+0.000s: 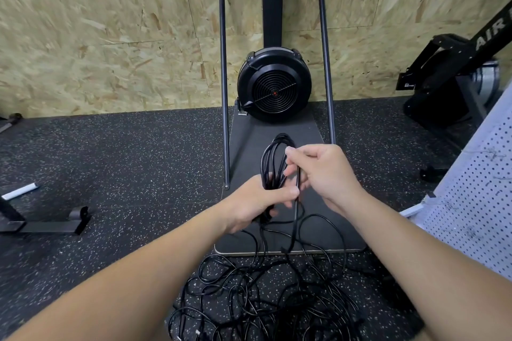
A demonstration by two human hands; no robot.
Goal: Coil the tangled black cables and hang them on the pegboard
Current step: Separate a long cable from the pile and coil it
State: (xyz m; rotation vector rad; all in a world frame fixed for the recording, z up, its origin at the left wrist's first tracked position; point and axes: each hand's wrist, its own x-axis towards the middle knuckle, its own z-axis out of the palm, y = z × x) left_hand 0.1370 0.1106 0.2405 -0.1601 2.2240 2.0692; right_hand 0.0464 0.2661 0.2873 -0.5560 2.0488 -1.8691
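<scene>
Head view: left hand (256, 202) clamped round a half-made coil (275, 158) of black cable; right hand (322, 171) pinching one strand beside it. Tangled cables (266, 296) heaped on speckled floor (124, 152) below, cut off at bottom edge. White pegboard (476, 202) cropped at right edge. Fan machine (274, 86) ahead against wall.

1. The left hand (256, 203) and right hand (322, 174) meet above the platform (327, 219), both gripping the coil (274, 163).
2. Cable runs down from the coil to the tangled cables (263, 296) on the floor (124, 160), before the platform.
3. The fan unit (274, 87) stands at the platform's far end, against the wall (110, 36).
4. The pegboard (476, 202) stands to the right.
</scene>
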